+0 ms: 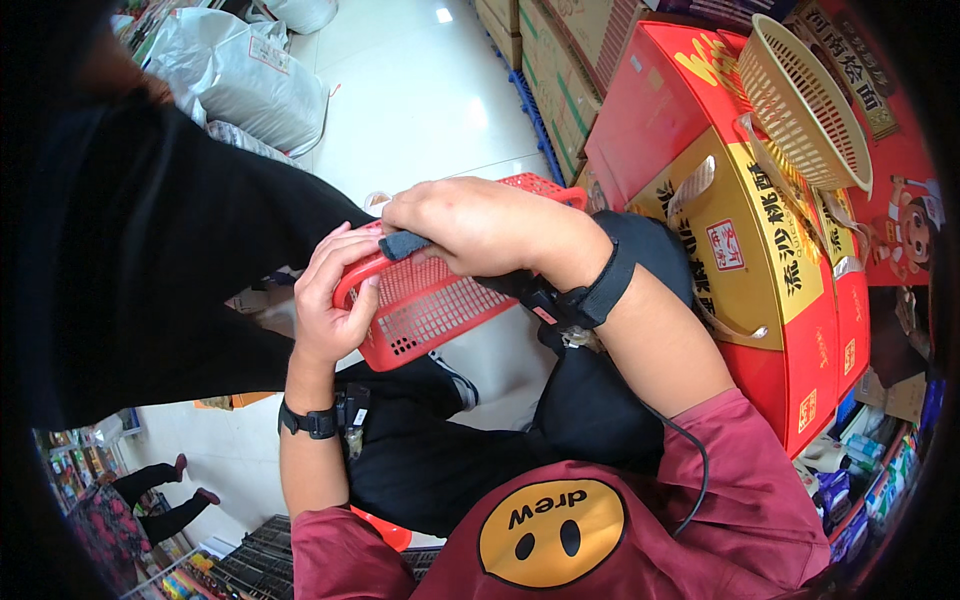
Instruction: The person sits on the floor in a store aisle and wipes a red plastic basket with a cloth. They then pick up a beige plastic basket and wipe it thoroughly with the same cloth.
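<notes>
A red plastic basket (442, 311) with perforated walls is held tilted in front of my lap. My left hand (337, 289) grips its near left end, with the fingers over the red handle and the thumb on the inner side. My right hand (465, 225) reaches across the top of the basket, its fingers closed on a dark grey strip of fabric (405, 244) that lies against the handle. The right palm and part of the far rim are hidden. Black devices are strapped to both wrists.
Red and gold gift boxes (720, 247) stand at my right, with a cream plastic basket (806, 105) on them. Cardboard cartons (559, 82) are stacked beyond. A person in black trousers (172, 262) is close at left. White plastic bags (240, 75) lie on the floor; another person (127, 517) is farther off.
</notes>
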The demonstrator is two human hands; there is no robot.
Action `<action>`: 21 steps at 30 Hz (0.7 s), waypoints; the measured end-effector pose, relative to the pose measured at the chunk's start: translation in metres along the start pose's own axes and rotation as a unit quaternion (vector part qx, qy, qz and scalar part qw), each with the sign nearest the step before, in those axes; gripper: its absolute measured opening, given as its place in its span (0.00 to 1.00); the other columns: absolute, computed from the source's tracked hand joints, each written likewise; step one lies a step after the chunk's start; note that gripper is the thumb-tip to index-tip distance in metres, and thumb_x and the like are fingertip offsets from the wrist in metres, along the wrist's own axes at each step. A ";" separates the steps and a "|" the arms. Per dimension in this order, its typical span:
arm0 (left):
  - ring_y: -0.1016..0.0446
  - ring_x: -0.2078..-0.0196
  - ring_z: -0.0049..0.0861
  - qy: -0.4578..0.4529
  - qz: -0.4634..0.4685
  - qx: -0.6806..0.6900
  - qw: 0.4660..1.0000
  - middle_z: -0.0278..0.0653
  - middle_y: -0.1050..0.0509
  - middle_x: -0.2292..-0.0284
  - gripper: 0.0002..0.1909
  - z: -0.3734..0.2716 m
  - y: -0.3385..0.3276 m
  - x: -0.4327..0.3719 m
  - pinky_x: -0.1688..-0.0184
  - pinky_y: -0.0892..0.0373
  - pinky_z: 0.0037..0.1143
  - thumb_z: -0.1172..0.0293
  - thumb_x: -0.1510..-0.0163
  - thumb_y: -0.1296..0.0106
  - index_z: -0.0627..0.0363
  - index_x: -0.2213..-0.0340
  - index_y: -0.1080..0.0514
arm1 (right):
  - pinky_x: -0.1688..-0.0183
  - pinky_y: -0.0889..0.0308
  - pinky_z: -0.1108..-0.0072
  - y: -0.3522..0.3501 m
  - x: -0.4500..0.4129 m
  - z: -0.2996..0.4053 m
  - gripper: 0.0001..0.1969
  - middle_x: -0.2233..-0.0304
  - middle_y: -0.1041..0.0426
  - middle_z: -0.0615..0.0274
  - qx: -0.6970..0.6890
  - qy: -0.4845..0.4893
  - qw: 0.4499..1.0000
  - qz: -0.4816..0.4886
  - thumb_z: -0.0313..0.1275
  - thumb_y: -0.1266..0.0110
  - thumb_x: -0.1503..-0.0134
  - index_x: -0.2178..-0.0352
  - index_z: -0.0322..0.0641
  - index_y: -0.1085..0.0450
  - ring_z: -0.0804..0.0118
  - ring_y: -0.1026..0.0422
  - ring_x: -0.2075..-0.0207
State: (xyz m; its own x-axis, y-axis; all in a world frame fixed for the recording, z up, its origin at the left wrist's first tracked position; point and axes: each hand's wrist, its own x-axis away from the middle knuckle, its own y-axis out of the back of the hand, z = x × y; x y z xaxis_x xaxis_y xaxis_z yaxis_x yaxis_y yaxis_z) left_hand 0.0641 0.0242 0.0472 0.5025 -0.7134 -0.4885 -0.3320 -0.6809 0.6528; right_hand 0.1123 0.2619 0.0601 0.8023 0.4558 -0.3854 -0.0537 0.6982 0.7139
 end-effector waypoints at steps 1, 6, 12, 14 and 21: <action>0.24 0.53 0.40 0.008 -0.001 0.002 1.000 0.47 0.22 0.60 0.14 0.000 0.000 0.000 0.41 0.37 0.44 0.80 0.54 0.43 0.63 0.61 0.26 | 0.56 0.31 0.61 0.000 -0.001 0.001 0.18 0.65 0.25 0.44 0.001 0.000 1.000 0.000 0.16 0.42 0.57 0.60 0.31 0.30 0.43 0.26 0.59; 0.22 0.59 0.36 0.019 -0.040 -0.003 0.999 0.44 0.21 0.67 0.07 -0.003 -0.002 0.000 0.43 0.33 0.42 0.80 0.52 0.40 0.63 0.70 0.26 | 0.57 0.31 0.63 0.004 -0.004 0.008 0.16 0.67 0.24 0.46 -0.011 -0.055 0.997 0.048 0.24 0.36 0.53 0.63 0.30 0.30 0.44 0.26 0.61; 0.22 0.59 0.34 0.029 -0.094 0.016 0.995 0.44 0.22 0.67 0.06 -0.002 -0.009 0.002 0.43 0.34 0.42 0.78 0.51 0.40 0.63 0.72 0.28 | 0.58 0.32 0.64 0.008 -0.003 0.005 0.14 0.68 0.24 0.47 -0.037 -0.058 0.997 0.020 0.27 0.36 0.52 0.65 0.33 0.29 0.44 0.25 0.62; 0.23 0.60 0.35 0.037 -0.113 0.030 0.992 0.45 0.23 0.68 0.06 -0.001 -0.010 0.004 0.43 0.34 0.43 0.78 0.50 0.41 0.64 0.72 0.29 | 0.58 0.32 0.65 0.006 -0.006 -0.002 0.14 0.68 0.24 0.48 -0.046 -0.067 0.996 0.026 0.28 0.36 0.51 0.65 0.33 0.29 0.44 0.25 0.62; 0.23 0.57 0.34 0.025 -0.167 0.010 0.986 0.46 0.24 0.66 0.09 0.012 0.014 0.010 0.42 0.33 0.44 0.72 0.45 0.41 0.64 0.69 0.30 | 0.59 0.32 0.65 0.026 -0.002 -0.011 0.18 0.68 0.24 0.49 -0.037 -0.079 0.996 0.029 0.32 0.32 0.54 0.65 0.34 0.29 0.46 0.26 0.62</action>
State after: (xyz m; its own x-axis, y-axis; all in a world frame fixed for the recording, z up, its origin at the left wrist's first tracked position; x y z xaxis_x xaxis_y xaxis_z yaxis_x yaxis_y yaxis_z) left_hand 0.0553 0.0054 0.0444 0.6248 -0.4400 -0.6450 -0.1563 -0.8799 0.4487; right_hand 0.1028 0.2850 0.0731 0.8793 0.4092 -0.2436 -0.1428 0.7145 0.6849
